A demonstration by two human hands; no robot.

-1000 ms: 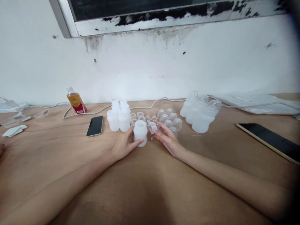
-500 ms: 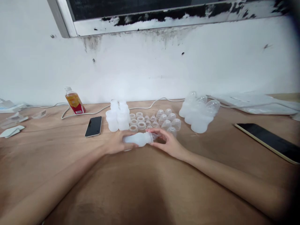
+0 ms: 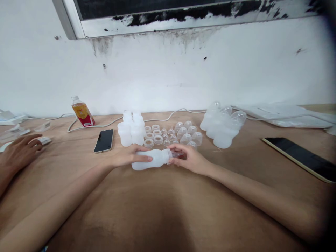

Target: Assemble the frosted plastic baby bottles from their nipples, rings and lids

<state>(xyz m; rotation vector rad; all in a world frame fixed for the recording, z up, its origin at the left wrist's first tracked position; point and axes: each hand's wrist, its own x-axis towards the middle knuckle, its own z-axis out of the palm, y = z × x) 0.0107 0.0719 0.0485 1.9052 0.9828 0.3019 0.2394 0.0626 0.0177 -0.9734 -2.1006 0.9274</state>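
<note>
Fingers (image 3: 149, 159) of left hand (image 3: 127, 156) and right hand (image 3: 193, 160) hold bottle (image 3: 157, 158). Wooden table (image 3: 136, 206); wall (image 3: 157, 73) at twelve. Long axis roughly nine-to-three, teat (image 3: 176, 154) toward three.

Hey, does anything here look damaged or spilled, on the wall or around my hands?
Yes: the frame up top has ragged black patches along its lower edge, and dark stains streak the wall beneath. Around your left hand and right hand, I see no spill, and the bottle they hold shows no obvious damage.

Left fingers (image 3: 147, 159) hold a white bottle (image 3: 156, 159) sideways, right fingers (image 3: 175, 161) gripping its nipple (image 3: 175, 154).
</note>
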